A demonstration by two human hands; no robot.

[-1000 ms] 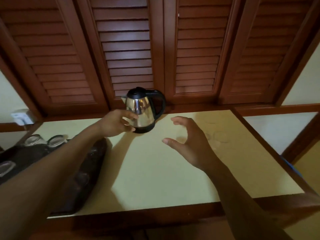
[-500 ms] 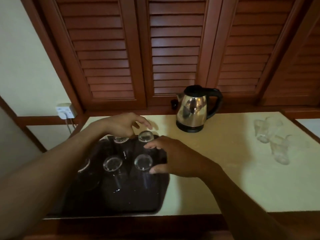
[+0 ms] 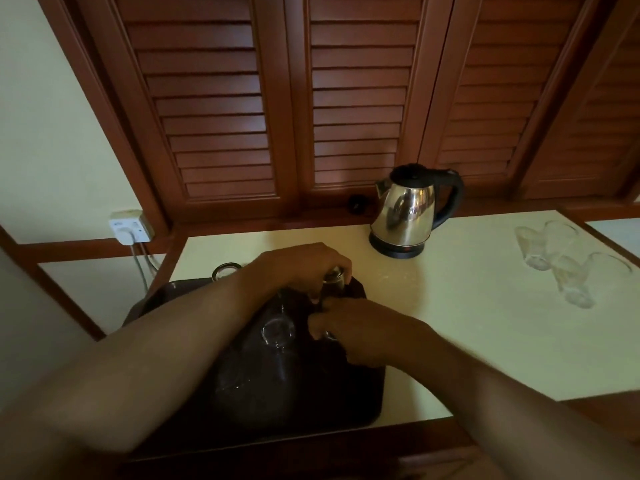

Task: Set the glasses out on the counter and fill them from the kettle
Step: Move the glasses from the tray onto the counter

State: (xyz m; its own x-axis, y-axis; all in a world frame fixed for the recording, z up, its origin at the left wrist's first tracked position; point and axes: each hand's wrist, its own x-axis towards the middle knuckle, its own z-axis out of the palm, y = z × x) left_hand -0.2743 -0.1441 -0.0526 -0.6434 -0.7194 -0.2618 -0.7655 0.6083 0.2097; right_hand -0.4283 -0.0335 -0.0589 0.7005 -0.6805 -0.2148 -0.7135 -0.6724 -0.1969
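Wooden shutters point(image 3: 356, 98) rise behind our pale counter point(image 3: 485, 341). A dark tray point(image 3: 311, 403) sits on the counter's left part. Above it, our left hand point(image 3: 298, 268) curls its fingers round a glass point(image 3: 334, 277) at the tray's far edge. Our right hand point(image 3: 360, 330) curls round a second glass point(image 3: 328, 337), which is mostly hidden. The kettle point(image 3: 405, 209) stands at the back, and clear glasses point(image 3: 554, 261) cluster at the right.

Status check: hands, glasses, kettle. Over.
Left hand grips far glass in tray. Right hand grips near glass beside it. Kettle upright on counter, untouched; some glasses already out, right side. Path clear.
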